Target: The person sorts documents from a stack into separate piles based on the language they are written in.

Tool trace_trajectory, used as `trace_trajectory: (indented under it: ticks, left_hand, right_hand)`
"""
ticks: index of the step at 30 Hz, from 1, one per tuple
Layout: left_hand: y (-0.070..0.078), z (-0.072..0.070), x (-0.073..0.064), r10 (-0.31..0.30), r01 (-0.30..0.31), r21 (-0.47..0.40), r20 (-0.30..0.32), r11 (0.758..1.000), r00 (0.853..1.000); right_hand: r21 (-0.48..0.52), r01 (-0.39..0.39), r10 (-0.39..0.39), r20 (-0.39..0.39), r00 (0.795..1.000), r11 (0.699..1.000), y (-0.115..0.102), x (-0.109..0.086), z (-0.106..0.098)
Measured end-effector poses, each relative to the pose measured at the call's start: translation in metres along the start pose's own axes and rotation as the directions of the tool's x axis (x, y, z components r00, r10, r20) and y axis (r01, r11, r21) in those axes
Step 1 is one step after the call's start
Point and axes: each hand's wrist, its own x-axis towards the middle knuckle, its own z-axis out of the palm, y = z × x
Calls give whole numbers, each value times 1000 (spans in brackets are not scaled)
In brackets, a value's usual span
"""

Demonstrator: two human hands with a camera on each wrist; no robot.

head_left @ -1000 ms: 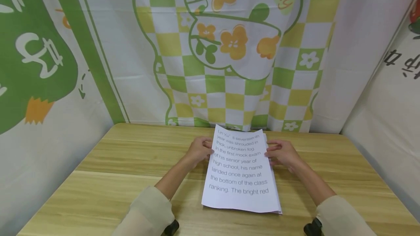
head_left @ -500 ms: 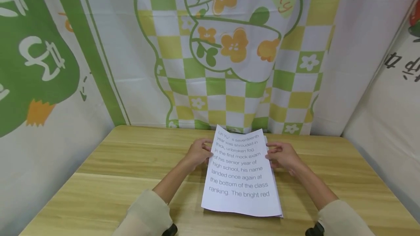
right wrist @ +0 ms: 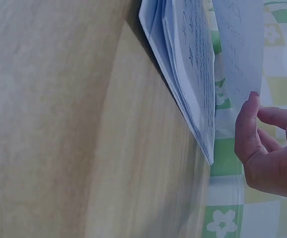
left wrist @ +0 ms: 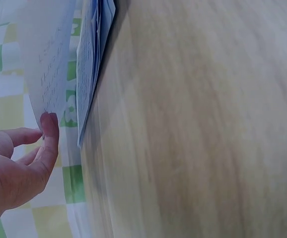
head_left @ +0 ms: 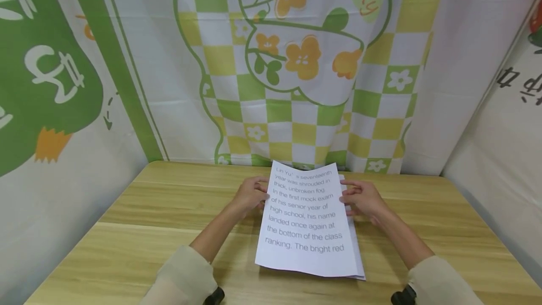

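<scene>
A white printed sheet of paper (head_left: 301,260) with large English text hangs between my two hands, tilted and bowed at its top edge. My left hand (head_left: 250,196) pinches its left edge between thumb and fingers, clearly seen in the left wrist view. On the opposite edge, my right hand (head_left: 365,200) pinches the sheet (right wrist: 243,49) the same way. Beneath it lies a stack of printed papers (right wrist: 195,84) on the table, apart from the held sheet in both wrist views. From the head view only the stack's right border shows; the held sheet hides the rest.
The wooden table (head_left: 169,239) extends to both sides of the papers. A checked green and yellow curtain (head_left: 296,107) hangs right behind its back edge. Printed cloth walls stand on the left and right. Dark straps show at both sleeve cuffs.
Both hands have shifted the held sheet slightly left and a little up. More of the stack shows past its right edge now. The grip on both edges is unchanged.
</scene>
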Motion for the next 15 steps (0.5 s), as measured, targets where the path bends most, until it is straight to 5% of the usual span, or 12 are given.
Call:
trace_trajectory:
  ticks: [15]
  left_hand:
    - [7,-35,-4,-10,7,-69,-38,998,999]
  right_hand:
    - [50,-19,18,17,1000,999,-19,20,29]
